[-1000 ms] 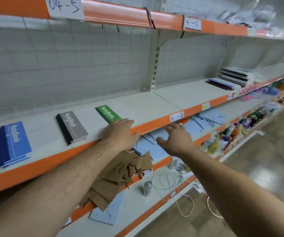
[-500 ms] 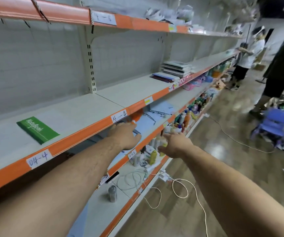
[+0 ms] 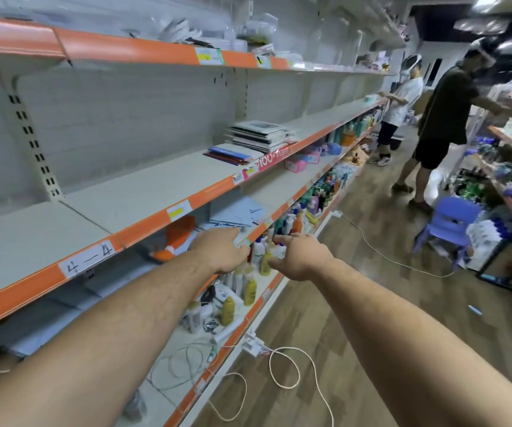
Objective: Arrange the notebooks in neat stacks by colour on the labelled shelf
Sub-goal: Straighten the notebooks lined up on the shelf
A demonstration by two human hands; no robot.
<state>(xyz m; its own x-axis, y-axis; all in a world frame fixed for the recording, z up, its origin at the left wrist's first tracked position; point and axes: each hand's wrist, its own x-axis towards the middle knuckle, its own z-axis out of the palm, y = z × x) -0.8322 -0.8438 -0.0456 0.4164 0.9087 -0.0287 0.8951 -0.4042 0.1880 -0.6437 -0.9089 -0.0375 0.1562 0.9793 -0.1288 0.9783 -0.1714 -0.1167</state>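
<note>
Long orange-edged shelves (image 3: 156,192) run down the shop, and a mixed pile of notebooks (image 3: 261,135) sits far along the middle one. The left hand (image 3: 221,248) and right hand (image 3: 301,257) reach out with loose fingers, holding nothing. That pile looks unsorted, so I think work is left.
</note>
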